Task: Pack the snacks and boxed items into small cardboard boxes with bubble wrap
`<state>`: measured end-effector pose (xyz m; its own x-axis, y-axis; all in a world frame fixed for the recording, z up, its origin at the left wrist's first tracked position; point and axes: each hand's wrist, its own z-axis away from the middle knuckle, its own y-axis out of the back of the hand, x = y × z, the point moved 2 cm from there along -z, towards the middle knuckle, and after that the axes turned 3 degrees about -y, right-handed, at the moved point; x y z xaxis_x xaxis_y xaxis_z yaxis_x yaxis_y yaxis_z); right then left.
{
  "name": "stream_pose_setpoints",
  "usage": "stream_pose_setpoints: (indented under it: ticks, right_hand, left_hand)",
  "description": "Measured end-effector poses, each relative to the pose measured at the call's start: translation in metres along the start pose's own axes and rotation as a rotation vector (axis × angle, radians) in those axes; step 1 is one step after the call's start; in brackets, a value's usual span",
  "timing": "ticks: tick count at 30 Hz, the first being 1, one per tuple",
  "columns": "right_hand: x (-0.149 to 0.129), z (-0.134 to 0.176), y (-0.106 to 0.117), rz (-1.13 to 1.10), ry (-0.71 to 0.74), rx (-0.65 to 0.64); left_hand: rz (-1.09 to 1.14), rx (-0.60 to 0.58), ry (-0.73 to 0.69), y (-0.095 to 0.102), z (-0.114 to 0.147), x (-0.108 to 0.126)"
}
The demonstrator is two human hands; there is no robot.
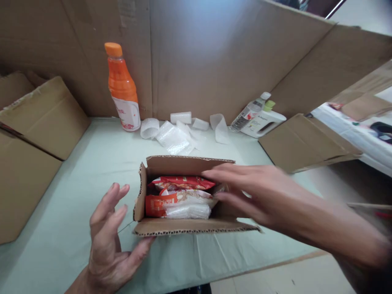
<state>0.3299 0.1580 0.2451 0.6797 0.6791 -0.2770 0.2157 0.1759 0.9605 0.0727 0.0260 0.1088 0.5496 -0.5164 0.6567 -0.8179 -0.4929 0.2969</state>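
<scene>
An open cardboard box (196, 226) stands on the table in front of me. Inside lie a red snack packet (186, 182), an orange and white packet (156, 205) and a folded piece of bubble wrap (188, 211). My left hand (110, 249) is at the box's left end, fingers apart, its thumb by the lower front wall. Over the right end of the opening reaches my right hand (257, 192), slightly blurred, with fingers stretched and thumb apart. A little clear plastic shows by its fingertips; whether they touch it I cannot make out.
Behind the box lie several bubble wrap pieces (174, 136). An orange bottle (124, 92) stands at back left; a clear bottle (249, 112) leans near a white jug (261, 122) at back right. Cardboard boxes flank both sides, and a cardboard wall (196, 61) rises behind.
</scene>
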Motion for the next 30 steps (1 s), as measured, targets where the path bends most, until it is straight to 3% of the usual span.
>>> stream_pose_setpoints:
  ticks: [2,4,6,8,11,13,17,20,25,27,30]
  right_hand:
    - [0.026,0.053,0.011,0.015,-0.168,0.270]
    - [0.048,0.097,-0.006,-0.033,-0.375,0.477]
    - [0.056,0.115,-0.051,-0.205,-0.488,0.384]
    - [0.047,0.106,-0.101,-0.310,-0.465,0.281]
    - [0.029,0.076,-0.142,-0.399,-0.386,0.318]
    - [0.027,0.075,-0.144,-0.415,-0.399,0.389]
    - [0.034,0.119,-0.124,-0.327,-0.468,0.516]
    - [0.019,0.134,-0.123,-0.322,-0.446,0.558]
    - [-0.019,0.086,-0.140,-0.480,-0.287,0.498]
    - [-0.016,0.080,-0.140,-0.508,-0.301,0.482]
    - [0.006,0.106,-0.133,-0.496,-0.402,0.522]
  left_hand:
    - [0.079,-0.001,0.209,-0.003,0.017,-0.007]
    - [0.154,-0.056,0.448,-0.009,0.034,-0.016]
    - [0.249,-0.090,0.628,-0.016,0.046,-0.026]
    - [0.351,-0.069,0.733,-0.024,0.051,-0.036]
    - [0.442,0.010,0.792,-0.041,0.044,-0.045]
    - [0.463,0.021,0.790,-0.056,0.036,-0.043]
    - [0.524,-0.120,0.699,-0.080,0.032,-0.020]
    - [0.452,-0.109,0.729,-0.060,0.039,-0.011]
    - [0.271,0.084,0.837,0.006,0.041,-0.022]
    - [0.266,0.078,0.840,0.007,0.035,-0.023]
    - [0.309,-0.007,0.826,-0.030,0.026,-0.014]
